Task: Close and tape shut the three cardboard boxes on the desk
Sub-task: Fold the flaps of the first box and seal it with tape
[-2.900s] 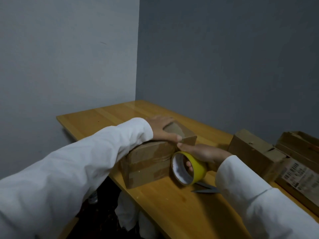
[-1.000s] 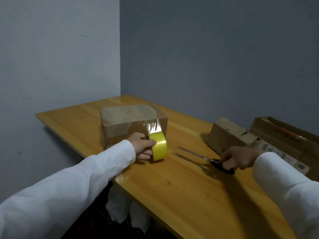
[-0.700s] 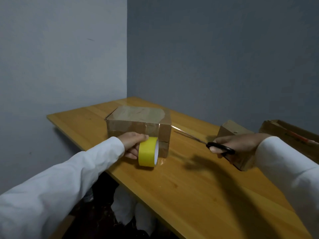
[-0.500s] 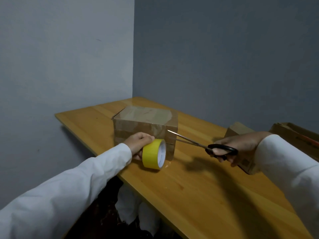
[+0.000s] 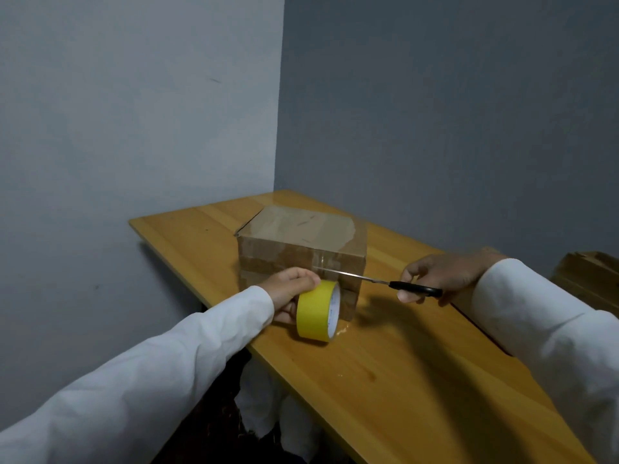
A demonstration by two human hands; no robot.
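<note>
A closed cardboard box (image 5: 301,242) with clear tape over its top and front stands on the wooden desk (image 5: 402,380). My left hand (image 5: 288,293) grips a yellow roll of tape (image 5: 316,311) standing on edge against the box's front. My right hand (image 5: 442,276) holds black-handled scissors (image 5: 385,281), whose blades reach left to the tape strip between roll and box, just above the roll. A second box (image 5: 589,279) shows at the right edge, partly hidden by my right arm.
Grey walls meet in a corner behind the desk. The desk's left and front edges drop off to a dark floor area with white cloth below (image 5: 268,413).
My right hand picked the scissors up from the desk and brought the blades leftward to the tape above the roll. My left hand took over the roll, keeping it at the box's front.
</note>
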